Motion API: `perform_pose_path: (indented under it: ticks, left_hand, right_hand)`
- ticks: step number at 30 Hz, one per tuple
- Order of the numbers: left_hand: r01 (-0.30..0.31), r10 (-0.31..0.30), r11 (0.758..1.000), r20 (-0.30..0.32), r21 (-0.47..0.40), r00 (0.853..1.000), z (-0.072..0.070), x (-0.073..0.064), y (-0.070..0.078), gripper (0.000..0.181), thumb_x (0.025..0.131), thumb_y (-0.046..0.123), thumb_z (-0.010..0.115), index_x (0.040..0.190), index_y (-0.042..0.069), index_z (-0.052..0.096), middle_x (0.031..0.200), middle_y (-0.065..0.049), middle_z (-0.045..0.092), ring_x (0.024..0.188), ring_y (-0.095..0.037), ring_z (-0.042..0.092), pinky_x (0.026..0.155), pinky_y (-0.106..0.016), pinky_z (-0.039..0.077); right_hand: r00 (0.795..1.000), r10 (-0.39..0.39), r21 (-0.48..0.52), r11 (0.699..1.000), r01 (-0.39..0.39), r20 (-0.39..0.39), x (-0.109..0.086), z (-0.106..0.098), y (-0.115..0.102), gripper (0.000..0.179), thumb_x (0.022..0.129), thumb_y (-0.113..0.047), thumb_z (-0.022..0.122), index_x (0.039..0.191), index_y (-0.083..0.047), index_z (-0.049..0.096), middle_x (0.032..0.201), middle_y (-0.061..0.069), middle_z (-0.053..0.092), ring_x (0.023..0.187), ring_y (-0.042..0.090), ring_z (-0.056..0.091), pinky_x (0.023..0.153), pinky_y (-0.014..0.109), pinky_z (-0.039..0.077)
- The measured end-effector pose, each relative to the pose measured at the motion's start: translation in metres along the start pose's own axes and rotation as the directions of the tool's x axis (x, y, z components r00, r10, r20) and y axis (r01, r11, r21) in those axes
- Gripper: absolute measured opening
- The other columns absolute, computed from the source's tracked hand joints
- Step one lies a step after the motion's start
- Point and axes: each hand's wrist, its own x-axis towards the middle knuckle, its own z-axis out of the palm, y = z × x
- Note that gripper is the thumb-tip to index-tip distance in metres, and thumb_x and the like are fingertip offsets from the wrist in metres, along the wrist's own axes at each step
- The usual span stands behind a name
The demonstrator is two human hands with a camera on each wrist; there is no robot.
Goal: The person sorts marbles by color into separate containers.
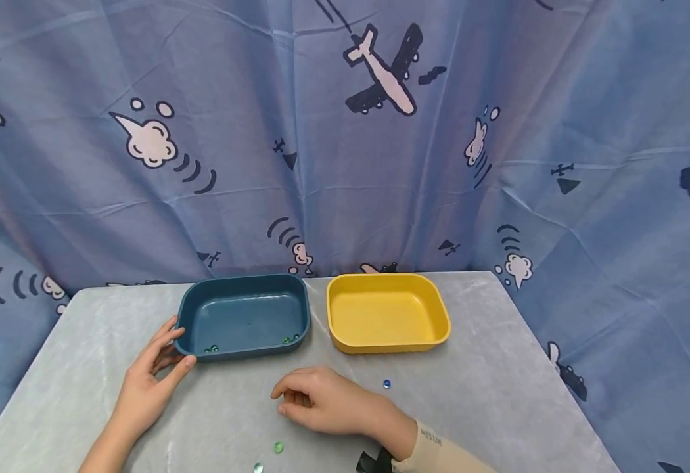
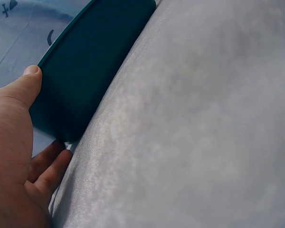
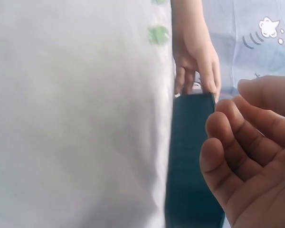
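My left hand (image 1: 146, 387) holds the near left corner of a dark teal tray (image 1: 247, 351), its thumb at the front side and its fingers round the left end. Inside the tray lie several small green glass beads (image 1: 214, 348), by the near wall. Just in front of the tray, my right hand (image 1: 327, 402) hovers over the table with loosely curled fingers. The right wrist view shows its fingers (image 3: 218, 126) apart from the thumb, with nothing visible between them. A green bead (image 1: 278, 447) and a paler one (image 1: 258, 468) lie on the table nearer to me.
A yellow tray (image 1: 389, 348) stands right of the teal one, with a small gap between them. One blue bead (image 1: 387, 383) lies in front of it. A grey cloth covers the table (image 1: 499, 394), and a patterned blue curtain (image 1: 250, 131) hangs behind.
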Motion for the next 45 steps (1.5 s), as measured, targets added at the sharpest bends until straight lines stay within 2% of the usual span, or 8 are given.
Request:
perform_pose_path:
  ticks: [10, 16, 27, 32, 39, 45]
  left_hand:
    - [0.007, -0.007, 1.0, 0.013, -0.002, 1.0, 0.003, 0.003, -0.001, 0.062, 0.101, 0.005, 0.08, 0.159, 0.012, 0.057, 0.174, -0.01, 0.039, 0.127, 0.009, 0.055, 0.096, -0.007, 0.052]
    - [0.004, -0.004, 1.0, 0.018, -0.01, 1.0, 0.003, 0.005, 0.0, 0.062, 0.101, 0.004, 0.08, 0.159, 0.012, 0.057, 0.175, -0.008, 0.038, 0.127, 0.009, 0.055, 0.096, -0.007, 0.052]
    - [0.004, -0.004, 1.0, 0.017, -0.011, 1.0, 0.001, 0.006, 0.001, 0.062, 0.102, 0.004, 0.079, 0.158, 0.011, 0.057, 0.174, -0.011, 0.039, 0.127, 0.008, 0.055, 0.096, -0.008, 0.052]
    - [0.013, -0.012, 1.0, 0.02, -0.006, 1.0, 0.001, 0.004, 0.001, 0.062, 0.102, 0.005, 0.079, 0.159, 0.012, 0.056, 0.175, -0.01, 0.038, 0.127, 0.009, 0.054, 0.096, -0.007, 0.052]
    - [0.011, -0.011, 1.0, 0.013, -0.006, 1.0, 0.0, 0.002, 0.0, 0.062, 0.102, 0.004, 0.079, 0.159, 0.012, 0.057, 0.174, -0.011, 0.038, 0.127, 0.009, 0.055, 0.096, -0.007, 0.052]
    - [0.011, -0.011, 1.0, 0.008, 0.006, 1.0, 0.0, 0.002, -0.002, 0.062, 0.101, 0.005, 0.08, 0.159, 0.013, 0.057, 0.174, -0.008, 0.038, 0.127, 0.01, 0.054, 0.096, -0.007, 0.051]
  right_hand:
    - [0.991, 0.029, 0.086, 0.995, -0.04, 0.131, -0.009, 0.016, 0.003, 0.019, 0.111, -0.021, 0.069, 0.126, -0.013, 0.077, 0.097, -0.017, 0.065, 0.083, -0.009, 0.056, 0.074, 0.012, 0.057]
    - [0.983, -0.005, 0.078, 0.997, -0.01, 0.182, -0.01, 0.023, 0.003, 0.019, 0.111, -0.021, 0.069, 0.126, -0.013, 0.077, 0.098, -0.017, 0.066, 0.085, -0.012, 0.056, 0.077, 0.01, 0.057]
    - [0.977, -0.052, 0.004, 0.999, 0.052, 0.205, -0.009, 0.03, 0.004, 0.017, 0.109, -0.02, 0.072, 0.124, -0.015, 0.077, 0.099, -0.017, 0.067, 0.088, -0.014, 0.056, 0.081, 0.005, 0.052]
    - [0.976, -0.031, -0.03, 0.999, 0.039, 0.217, -0.008, 0.033, 0.004, 0.015, 0.108, -0.021, 0.074, 0.122, -0.016, 0.078, 0.096, -0.019, 0.064, 0.085, -0.013, 0.054, 0.079, 0.004, 0.049]
    - [0.982, -0.034, -0.089, 0.995, 0.051, 0.187, -0.007, 0.036, 0.003, 0.011, 0.106, -0.018, 0.076, 0.117, -0.017, 0.079, 0.091, -0.02, 0.062, 0.082, -0.014, 0.052, 0.078, 0.002, 0.046]
    - [0.982, -0.038, -0.095, 0.994, 0.057, 0.185, -0.006, 0.037, 0.004, 0.01, 0.106, -0.017, 0.076, 0.115, -0.017, 0.08, 0.09, -0.02, 0.062, 0.081, -0.014, 0.051, 0.076, 0.002, 0.046]
